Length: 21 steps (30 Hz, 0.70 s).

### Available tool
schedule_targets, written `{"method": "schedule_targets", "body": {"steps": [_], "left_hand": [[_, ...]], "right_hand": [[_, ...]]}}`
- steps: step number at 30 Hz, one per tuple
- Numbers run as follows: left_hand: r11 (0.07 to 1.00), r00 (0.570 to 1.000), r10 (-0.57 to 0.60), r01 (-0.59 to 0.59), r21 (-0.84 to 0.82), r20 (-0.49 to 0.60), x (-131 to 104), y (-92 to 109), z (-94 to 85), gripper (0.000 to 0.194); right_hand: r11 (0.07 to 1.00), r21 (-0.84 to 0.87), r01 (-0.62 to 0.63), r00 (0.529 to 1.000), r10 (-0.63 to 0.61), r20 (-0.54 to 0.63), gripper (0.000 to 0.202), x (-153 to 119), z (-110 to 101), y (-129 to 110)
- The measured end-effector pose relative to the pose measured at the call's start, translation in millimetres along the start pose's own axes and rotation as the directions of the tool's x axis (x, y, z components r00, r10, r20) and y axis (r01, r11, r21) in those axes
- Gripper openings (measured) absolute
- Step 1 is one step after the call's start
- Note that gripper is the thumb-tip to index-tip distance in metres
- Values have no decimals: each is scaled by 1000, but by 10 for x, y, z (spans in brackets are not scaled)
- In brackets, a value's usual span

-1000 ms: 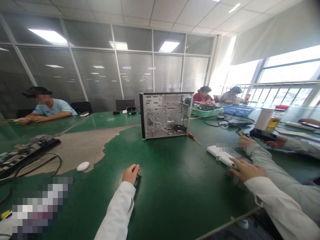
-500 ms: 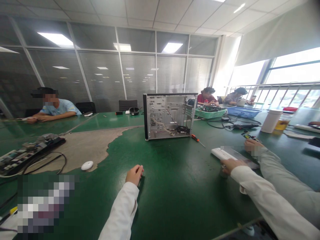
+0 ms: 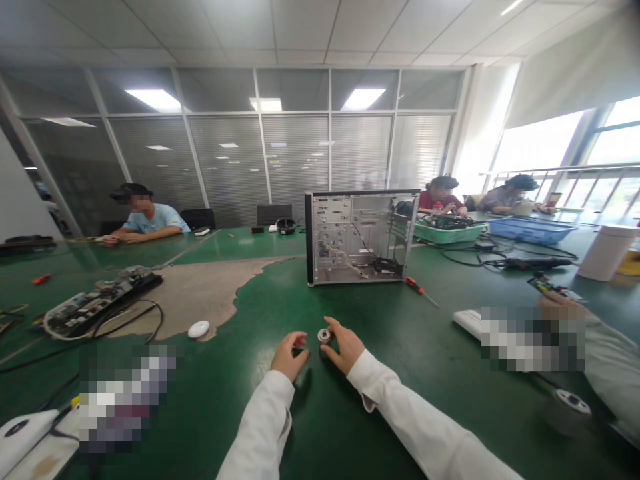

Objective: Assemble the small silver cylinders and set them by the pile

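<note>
Right hand [image 3: 347, 348] has its fingers around a small metal cylinder [image 3: 324, 335]; left hand's [image 3: 289, 358] fingers curve apart; computer case [image 3: 309, 243] open-sided.

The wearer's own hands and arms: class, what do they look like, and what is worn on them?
The left hand and the right hand are both gloveless. Long, plain white sleeves with soft creases and loose cuffs reach the wrists.

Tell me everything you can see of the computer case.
The computer case stands upright on the green table, open side facing the camera. It looks like silvery metal, with a black panel along its left edge. Pale wires and a black bundle lie inside. No hand touches it; a screwdriver lies beside it.
</note>
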State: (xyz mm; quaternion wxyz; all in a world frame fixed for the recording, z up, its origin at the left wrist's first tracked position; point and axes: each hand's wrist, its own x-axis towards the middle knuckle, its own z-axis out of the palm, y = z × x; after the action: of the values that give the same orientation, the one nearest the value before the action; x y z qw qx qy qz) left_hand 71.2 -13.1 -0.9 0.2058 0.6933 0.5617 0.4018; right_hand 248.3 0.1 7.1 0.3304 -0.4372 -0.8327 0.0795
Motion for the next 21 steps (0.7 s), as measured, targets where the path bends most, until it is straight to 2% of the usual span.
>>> {"method": "schedule_targets", "body": {"steps": [3, 6, 8, 14, 17, 21], "left_hand": [[993, 996, 74, -78, 87, 44, -16, 43, 7, 43], [974, 992, 78, -96, 207, 96, 14, 80, 41, 44], [959, 988, 81, -112, 262, 129, 65, 89, 73, 42], [938, 972, 67, -138, 318, 226, 204, 68, 132, 45], [937, 972, 51, -126, 325, 231, 192, 67, 135, 44], [933, 969, 88, -162, 323, 231, 142, 85, 141, 47]], "right_hand": [[980, 191, 55, 995, -38, -96, 62, -28, 191, 42], [961, 239, 136, 985, -105, -138, 52, -46, 179, 40], [958, 247, 147, 984, -117, -131, 44, -32, 124, 4], [948, 299, 106, 989, -69, -132, 33, 55, 100, -59], [945, 318, 71, 992, -34, -121, 31, 79, 146, -45], [928, 372, 1, 994, 40, -103, 29, 81, 145, -46]]}}
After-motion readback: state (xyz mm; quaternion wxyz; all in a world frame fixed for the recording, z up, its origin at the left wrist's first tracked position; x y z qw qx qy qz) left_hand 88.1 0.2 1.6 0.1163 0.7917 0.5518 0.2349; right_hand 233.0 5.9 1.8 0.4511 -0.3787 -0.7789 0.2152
